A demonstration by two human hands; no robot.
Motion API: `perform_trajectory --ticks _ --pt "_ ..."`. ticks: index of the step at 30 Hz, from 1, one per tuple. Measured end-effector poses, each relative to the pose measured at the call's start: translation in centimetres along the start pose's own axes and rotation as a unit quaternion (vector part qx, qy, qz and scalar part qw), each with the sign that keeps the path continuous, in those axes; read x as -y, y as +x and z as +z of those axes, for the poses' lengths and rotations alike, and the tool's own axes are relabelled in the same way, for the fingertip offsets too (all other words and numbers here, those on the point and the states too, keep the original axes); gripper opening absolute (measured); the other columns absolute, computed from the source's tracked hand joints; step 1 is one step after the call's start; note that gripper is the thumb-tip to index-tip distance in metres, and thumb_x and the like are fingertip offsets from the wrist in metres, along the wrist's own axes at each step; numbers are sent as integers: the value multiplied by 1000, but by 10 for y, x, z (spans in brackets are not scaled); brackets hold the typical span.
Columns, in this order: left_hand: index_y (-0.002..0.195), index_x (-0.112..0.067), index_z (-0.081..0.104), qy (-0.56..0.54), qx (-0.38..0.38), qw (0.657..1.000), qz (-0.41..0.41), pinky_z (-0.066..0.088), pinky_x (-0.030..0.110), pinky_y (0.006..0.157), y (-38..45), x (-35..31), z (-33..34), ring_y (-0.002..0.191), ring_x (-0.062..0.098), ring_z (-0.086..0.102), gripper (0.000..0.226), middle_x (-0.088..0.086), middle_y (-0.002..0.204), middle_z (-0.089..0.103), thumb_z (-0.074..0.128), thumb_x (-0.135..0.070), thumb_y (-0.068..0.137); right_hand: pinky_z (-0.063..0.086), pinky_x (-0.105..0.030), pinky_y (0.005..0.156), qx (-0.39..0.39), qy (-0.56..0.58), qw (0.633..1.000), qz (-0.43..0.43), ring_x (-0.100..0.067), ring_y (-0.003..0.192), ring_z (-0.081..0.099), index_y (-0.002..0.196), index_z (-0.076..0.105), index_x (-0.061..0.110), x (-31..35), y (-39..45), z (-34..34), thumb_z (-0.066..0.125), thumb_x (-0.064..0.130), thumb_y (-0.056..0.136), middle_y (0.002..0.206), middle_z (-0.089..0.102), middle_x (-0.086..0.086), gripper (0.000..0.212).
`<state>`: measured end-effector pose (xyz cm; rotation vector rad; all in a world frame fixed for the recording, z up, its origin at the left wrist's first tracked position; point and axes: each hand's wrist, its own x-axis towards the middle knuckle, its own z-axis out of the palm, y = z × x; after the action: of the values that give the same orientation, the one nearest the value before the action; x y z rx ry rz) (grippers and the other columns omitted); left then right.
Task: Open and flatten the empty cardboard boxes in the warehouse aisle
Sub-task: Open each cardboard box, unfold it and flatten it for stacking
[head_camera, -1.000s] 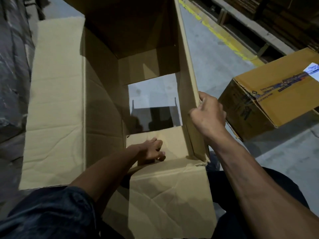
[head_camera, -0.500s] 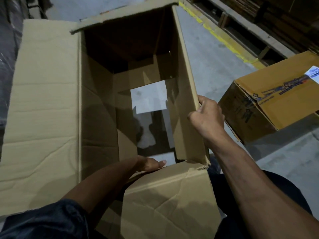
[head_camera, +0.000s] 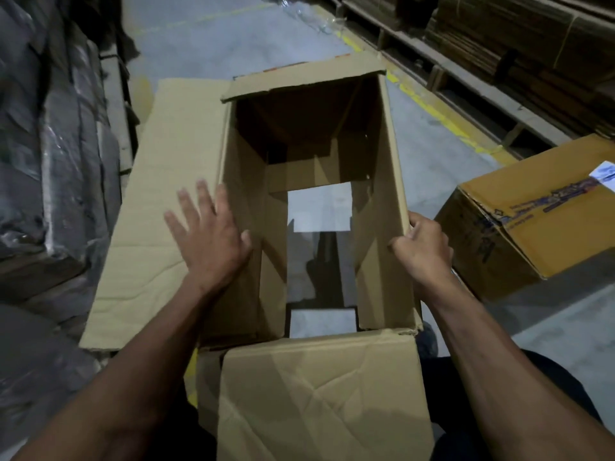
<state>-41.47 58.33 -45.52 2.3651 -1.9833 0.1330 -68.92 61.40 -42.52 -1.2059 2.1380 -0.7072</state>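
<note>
Warehouse aisle: concrete floor (head_camera: 432, 168) with yellow line (head_camera: 442, 118), bundled flat cardboard (head_camera: 519, 44) on pallets (head_camera: 466, 84).

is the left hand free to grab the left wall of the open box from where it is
Probably yes. The left hand is open and empty beside the open box's left wall, with nothing between them.

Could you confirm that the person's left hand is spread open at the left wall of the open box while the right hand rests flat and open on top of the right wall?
Not quite. The head view shows the left hand spread open at the left wall of the open box, but the right hand is not flat: its fingers curl round the right wall's top edge, gripping it.
</note>
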Motion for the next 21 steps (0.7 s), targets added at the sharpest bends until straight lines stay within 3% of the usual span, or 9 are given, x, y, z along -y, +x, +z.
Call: perform_trajectory --ticks 2,4,5,7,9,11,15,21 --pt "158 -16 1 -33 48 997 -56 13 64 115 5 14 -1 150 45 3 101 19 165 -2 67 -46 88 47 -32 77 5 17 1000 4 -25 96 60 129 60 21 -1 -1 -2 63 12 94 108 64 -3 36" --pt "157 -14 2 -95 67 989 -94 30 60 111 11 23 2 145 47 21 105 24 162 11 74 -42 85 46 -32 75 7 34 999 8 -23 93 57 132 58 19 -2 -2 -3 64 13 94 108 63 -4 38" --pt "154 -12 11 -143 75 981 -110 39 57 104 14 26 4 138 46 35 100 26 157 25 76 -39 84 46 -32 75 5 40 999 10 -22 93 56 132 58 19 -3 -2 -3 64 13 95 108 62 -4 38" --pt "133 -9 37 -198 79 969 -126 48 48 87 16 27 7 115 44 56 65 22 131 55 74 -35 86 45 -32 75 0 39 999 14 -22 93 55 133 58 19 -3 -2 -3 64 12 94 106 61 -3 39" --pt "111 -9 48 -200 81 969 -123 46 41 78 16 26 6 104 41 59 37 20 113 62 69 -31 90 45 -32 75 -1 33 999 17 -23 93 55 133 58 19 -5 -3 -3 63 11 94 106 60 -3 41" --pt "101 -8 51 -210 79 967 -122 44 39 75 17 24 6 101 40 58 28 20 108 62 67 -27 90 46 -32 75 1 28 999 20 -23 93 55 133 58 19 -7 -3 -3 63 10 94 108 61 -4 40" --pt "99 -7 53 -212 79 966 -125 44 39 74 26 27 5 99 40 58 24 20 106 61 67 -22 88 44 -30 73 5 15 1000 21 -24 90 56 133 58 19 -11 -3 -4 63 8 93 107 62 -5 41" --pt "98 -8 53 -231 47 965 -116 54 47 84 30 33 4 94 39 60 24 19 100 62 68 -22 87 42 -28 71 -7 13 1000 14 -24 89 55 133 57 20 -11 -2 0 62 6 93 109 64 -6 42"
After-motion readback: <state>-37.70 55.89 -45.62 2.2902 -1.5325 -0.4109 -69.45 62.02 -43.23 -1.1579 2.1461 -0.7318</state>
